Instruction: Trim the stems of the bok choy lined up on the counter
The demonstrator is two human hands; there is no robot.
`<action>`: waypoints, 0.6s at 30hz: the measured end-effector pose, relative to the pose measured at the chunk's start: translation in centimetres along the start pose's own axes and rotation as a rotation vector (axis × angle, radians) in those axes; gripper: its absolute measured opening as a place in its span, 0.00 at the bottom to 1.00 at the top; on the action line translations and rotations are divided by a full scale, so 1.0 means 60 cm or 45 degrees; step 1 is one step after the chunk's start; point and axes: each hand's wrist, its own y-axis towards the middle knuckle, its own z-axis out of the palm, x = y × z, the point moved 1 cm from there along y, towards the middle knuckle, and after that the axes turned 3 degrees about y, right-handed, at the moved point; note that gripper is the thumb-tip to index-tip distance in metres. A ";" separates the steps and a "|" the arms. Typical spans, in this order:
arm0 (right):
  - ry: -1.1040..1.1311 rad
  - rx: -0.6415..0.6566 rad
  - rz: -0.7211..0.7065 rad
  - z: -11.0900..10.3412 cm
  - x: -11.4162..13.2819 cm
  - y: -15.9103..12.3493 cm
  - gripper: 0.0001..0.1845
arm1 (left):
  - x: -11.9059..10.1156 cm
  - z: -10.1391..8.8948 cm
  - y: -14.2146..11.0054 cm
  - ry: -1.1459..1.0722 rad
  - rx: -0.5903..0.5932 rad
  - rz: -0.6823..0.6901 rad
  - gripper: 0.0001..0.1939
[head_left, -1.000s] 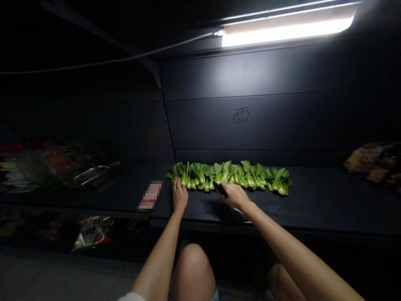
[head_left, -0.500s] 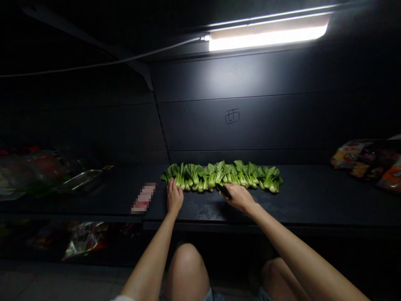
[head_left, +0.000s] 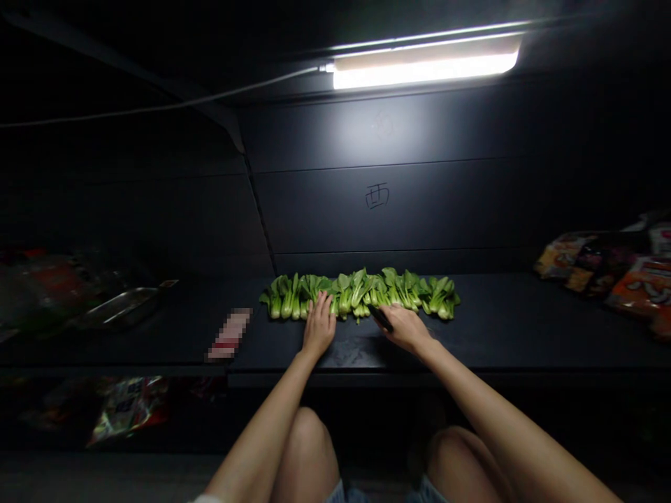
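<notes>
A row of green bok choy lies along the back of a dark shelf under a strip light. My left hand rests with fingers stretched out on the stems near the middle of the row. My right hand sits just to the right, curled round a dark handle that looks like a knife's, its tip pointing at the greens. My bare knees show below the shelf edge.
A metal tray stands on the shelf at the left beside dim packets. A blurred pink label lies left of my hands. Snack bags are piled at the far right. More packets sit on the lower shelf.
My left hand has slid right along the row, from its left end to near the middle. My right hand has kept its grip and place. The view has shifted.
</notes>
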 end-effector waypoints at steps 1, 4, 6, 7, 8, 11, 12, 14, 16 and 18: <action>0.004 -0.001 0.007 -0.001 -0.003 -0.002 0.15 | -0.014 0.008 0.003 -0.001 0.035 0.027 0.25; 0.018 0.000 0.028 -0.004 -0.014 -0.009 0.15 | -0.039 0.033 0.004 -0.020 0.089 0.075 0.24; 0.016 0.007 0.033 -0.007 -0.022 -0.014 0.15 | -0.045 0.046 0.002 -0.036 0.083 0.076 0.22; 0.008 0.011 0.039 -0.009 -0.025 -0.017 0.15 | -0.045 0.050 0.001 -0.038 0.074 0.068 0.22; -0.002 0.015 0.048 -0.009 -0.028 -0.019 0.14 | -0.045 0.053 0.000 -0.032 0.067 0.058 0.22; -0.020 0.011 0.078 -0.008 -0.036 -0.024 0.14 | -0.045 0.054 -0.001 0.031 0.076 0.043 0.22; -0.018 0.006 0.078 -0.007 -0.037 -0.025 0.14 | -0.046 0.053 -0.001 0.057 0.087 0.045 0.23; -0.009 -0.001 0.065 -0.004 -0.039 -0.026 0.14 | -0.048 0.051 0.000 0.094 0.100 0.048 0.23; -0.001 -0.009 0.049 -0.002 -0.040 -0.026 0.14 | -0.049 0.049 0.000 0.093 0.094 0.048 0.23; 0.000 -0.022 0.049 -0.001 -0.041 -0.026 0.14 | -0.050 0.049 -0.001 0.056 0.075 0.048 0.23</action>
